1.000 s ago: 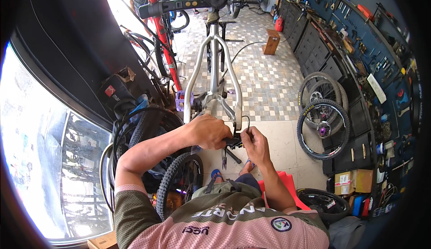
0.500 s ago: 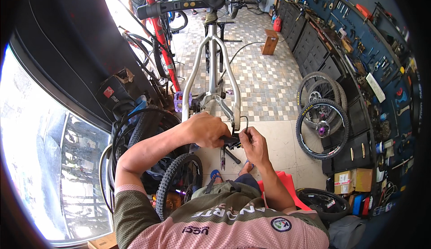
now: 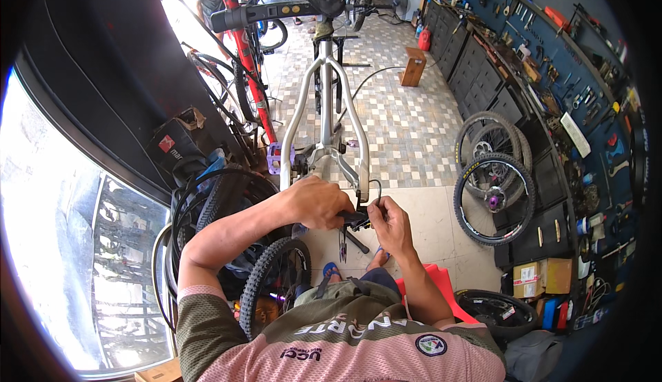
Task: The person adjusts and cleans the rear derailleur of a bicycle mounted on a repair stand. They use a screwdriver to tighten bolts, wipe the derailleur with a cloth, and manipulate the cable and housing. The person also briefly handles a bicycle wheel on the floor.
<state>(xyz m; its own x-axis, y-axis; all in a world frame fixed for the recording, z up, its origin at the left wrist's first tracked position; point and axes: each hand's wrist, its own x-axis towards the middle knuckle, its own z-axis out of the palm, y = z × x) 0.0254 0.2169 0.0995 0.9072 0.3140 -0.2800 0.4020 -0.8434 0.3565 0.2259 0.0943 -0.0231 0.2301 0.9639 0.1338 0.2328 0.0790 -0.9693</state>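
A silver bicycle frame (image 3: 327, 99) without its rear wheel stands before me, its rear end toward me. My left hand (image 3: 318, 204) is closed at the lower end of the frame's right rear arm. Its fingers grip something dark that I cannot make out. Between my hands sits a black rear derailleur (image 3: 357, 219), partly hidden by the fingers. My right hand (image 3: 392, 225) pinches a thin dark cable (image 3: 378, 186), which loops up to the frame's rear end. A purple pedal (image 3: 281, 158) shows left of the frame.
A red repair stand post (image 3: 253, 92) rises at the left. Wheels (image 3: 494, 198) lean against black drawers (image 3: 477, 72) on the right. A knobby tyre (image 3: 276, 278) stands close to my left arm. Behind me is a red stool (image 3: 445, 287). A wooden box (image 3: 414, 67) stands on the tiles.
My left hand has shifted very slightly down at the derailleur. The right hand keeps its pinch on the cable.
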